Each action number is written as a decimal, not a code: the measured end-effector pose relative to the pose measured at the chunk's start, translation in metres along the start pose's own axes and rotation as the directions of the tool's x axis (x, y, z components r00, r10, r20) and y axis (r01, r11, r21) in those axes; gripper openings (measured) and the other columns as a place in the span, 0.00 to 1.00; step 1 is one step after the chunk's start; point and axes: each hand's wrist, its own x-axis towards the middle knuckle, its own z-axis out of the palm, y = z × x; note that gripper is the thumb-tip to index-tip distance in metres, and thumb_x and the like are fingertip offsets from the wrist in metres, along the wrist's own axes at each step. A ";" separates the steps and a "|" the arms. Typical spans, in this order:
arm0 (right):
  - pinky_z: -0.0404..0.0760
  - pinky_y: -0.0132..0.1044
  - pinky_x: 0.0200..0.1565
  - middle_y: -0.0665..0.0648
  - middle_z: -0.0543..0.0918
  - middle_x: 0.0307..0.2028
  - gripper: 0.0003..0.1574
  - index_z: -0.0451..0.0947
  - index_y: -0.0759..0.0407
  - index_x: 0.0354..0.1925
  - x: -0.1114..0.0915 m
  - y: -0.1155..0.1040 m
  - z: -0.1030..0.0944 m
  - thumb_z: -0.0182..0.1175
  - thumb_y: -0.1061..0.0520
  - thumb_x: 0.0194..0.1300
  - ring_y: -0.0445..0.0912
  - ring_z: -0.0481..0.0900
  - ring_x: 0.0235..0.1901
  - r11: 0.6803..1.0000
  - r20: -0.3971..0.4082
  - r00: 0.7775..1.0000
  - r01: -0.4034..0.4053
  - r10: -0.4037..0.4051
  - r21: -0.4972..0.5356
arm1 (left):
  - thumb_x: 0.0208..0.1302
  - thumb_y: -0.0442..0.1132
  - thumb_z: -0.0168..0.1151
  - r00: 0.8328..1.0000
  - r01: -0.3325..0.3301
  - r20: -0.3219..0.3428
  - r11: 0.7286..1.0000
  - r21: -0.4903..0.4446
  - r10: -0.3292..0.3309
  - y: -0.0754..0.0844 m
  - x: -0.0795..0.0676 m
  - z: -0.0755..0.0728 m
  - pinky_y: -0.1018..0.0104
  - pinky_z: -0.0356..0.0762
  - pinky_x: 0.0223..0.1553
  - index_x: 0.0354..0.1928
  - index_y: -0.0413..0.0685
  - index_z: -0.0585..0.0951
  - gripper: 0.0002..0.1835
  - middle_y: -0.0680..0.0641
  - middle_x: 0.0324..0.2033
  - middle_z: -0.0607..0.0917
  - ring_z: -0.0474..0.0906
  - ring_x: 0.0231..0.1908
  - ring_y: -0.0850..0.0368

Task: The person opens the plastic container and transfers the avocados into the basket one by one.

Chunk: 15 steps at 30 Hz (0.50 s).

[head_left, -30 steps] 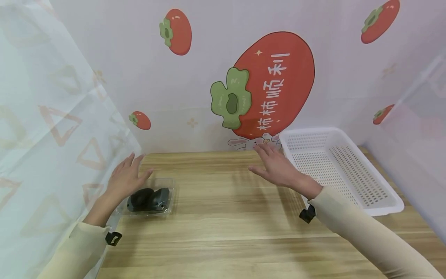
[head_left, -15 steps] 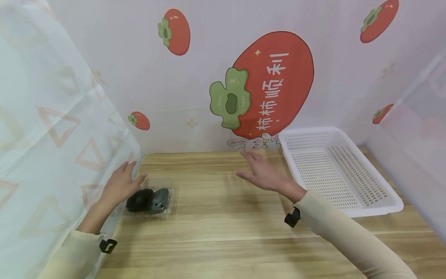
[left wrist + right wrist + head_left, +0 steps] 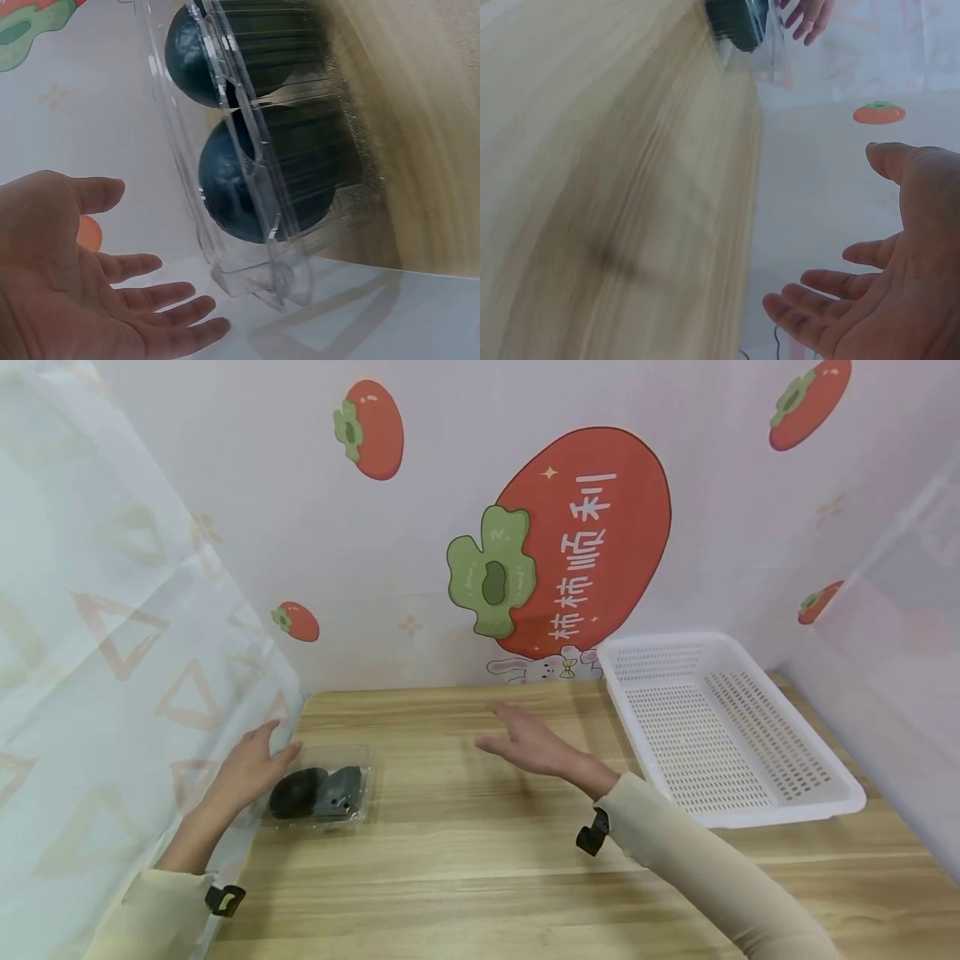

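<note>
A clear plastic clamshell box (image 3: 365, 793) sits at the left of the wooden table. Inside it are two dark, glossy, rounded items (image 3: 225, 176), one beside the other. My left hand (image 3: 249, 770) hovers at the box's left side, fingers spread and nothing in them; the left wrist view has its fingertips just short of the box's edge. To the right of the box, my right hand (image 3: 531, 744) is held over the table with its fingers extended and thumb apart, holding nothing. The box (image 3: 769, 52) and the left fingers (image 3: 810, 16) also appear at the top of the right wrist view.
A white perforated plastic basket (image 3: 757, 818) stands at the right rear of the table. Wooden tabletop (image 3: 450, 860) lies between box and basket. A printed cloth wall (image 3: 420, 543) rises behind, with white cloth sides left and right.
My right hand has moved left, away from the basket and toward the box. My left hand has shifted slightly left and lower. The box and basket stay in place.
</note>
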 end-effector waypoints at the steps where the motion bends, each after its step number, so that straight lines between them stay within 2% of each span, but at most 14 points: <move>1: 0.64 0.57 0.76 0.67 0.66 0.78 0.50 0.57 0.66 0.81 0.002 -0.001 0.003 0.60 0.38 0.78 0.60 0.64 0.77 1.000 0.010 1.000 -0.003 0.002 0.026 | 0.83 0.51 0.50 1.000 0.009 0.011 1.000 -0.007 -0.009 -0.001 0.000 0.000 0.23 0.63 0.65 0.76 0.18 0.54 0.41 0.12 0.69 0.60 0.60 0.67 0.14; 4: 0.68 0.57 0.74 0.66 0.67 0.77 0.49 0.57 0.66 0.81 0.007 -0.005 0.013 0.59 0.38 0.79 0.60 0.68 0.75 0.994 0.035 0.999 -0.012 0.008 0.108 | 0.83 0.52 0.49 0.999 0.029 0.035 0.999 -0.035 -0.028 -0.004 -0.001 0.000 0.24 0.64 0.65 0.76 0.18 0.53 0.42 0.12 0.69 0.60 0.59 0.67 0.14; 8: 0.72 0.58 0.72 0.67 0.68 0.76 0.48 0.56 0.64 0.82 0.012 -0.012 0.027 0.57 0.38 0.80 0.62 0.69 0.74 0.975 0.091 0.996 -0.031 0.011 0.221 | 0.84 0.56 0.46 0.995 0.056 0.082 0.996 -0.076 -0.050 -0.008 -0.002 -0.001 0.26 0.69 0.63 0.76 0.17 0.50 0.45 0.13 0.70 0.60 0.63 0.67 0.15; 15: 0.77 0.56 0.68 0.68 0.70 0.75 0.48 0.55 0.59 0.82 0.026 -0.028 0.052 0.55 0.36 0.80 0.59 0.72 0.72 0.933 0.220 0.975 -0.105 0.029 0.343 | 0.83 0.62 0.43 0.975 0.112 0.204 0.986 -0.125 -0.085 -0.012 0.000 -0.005 0.28 0.72 0.62 0.79 0.21 0.48 0.48 0.15 0.71 0.61 0.64 0.68 0.17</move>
